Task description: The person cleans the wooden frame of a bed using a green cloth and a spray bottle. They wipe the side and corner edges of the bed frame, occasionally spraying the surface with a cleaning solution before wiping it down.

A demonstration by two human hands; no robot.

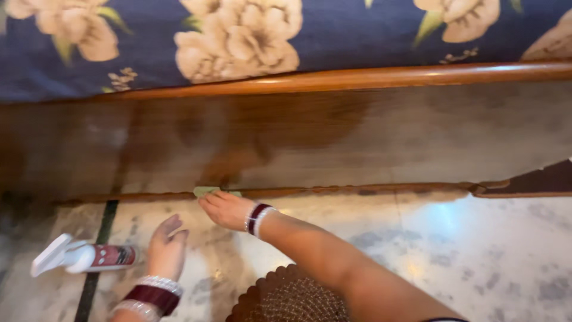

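While the right hand (225,210) presses a small pale green cloth (205,191) against the lower carved edge of a wooden bed frame (298,137), its fingers lie flat and closed over the cloth, so that only a corner of the fabric shows beyond the fingertips. That cloth sits right where the frame's bottom moulding meets the marble floor (488,256), toward the left half of the frame's length. A maroon and white bangle (257,218) circles the right wrist. The left hand (167,249) rests on the floor nearer the person, open and holding nothing, its fingers loosely curled and pointing toward the frame; wider maroon and white bangles (149,295) sit on that wrist. Just beside the left hand, to its left and barely apart from it, a white spray bottle (83,256) with a red label lies on its side across a dark inlaid strip (98,250) in the floor, its trigger head pointing away from the hand. Above the frame's top rail stretches a navy mattress cover (333,36) printed with large cream flowers.
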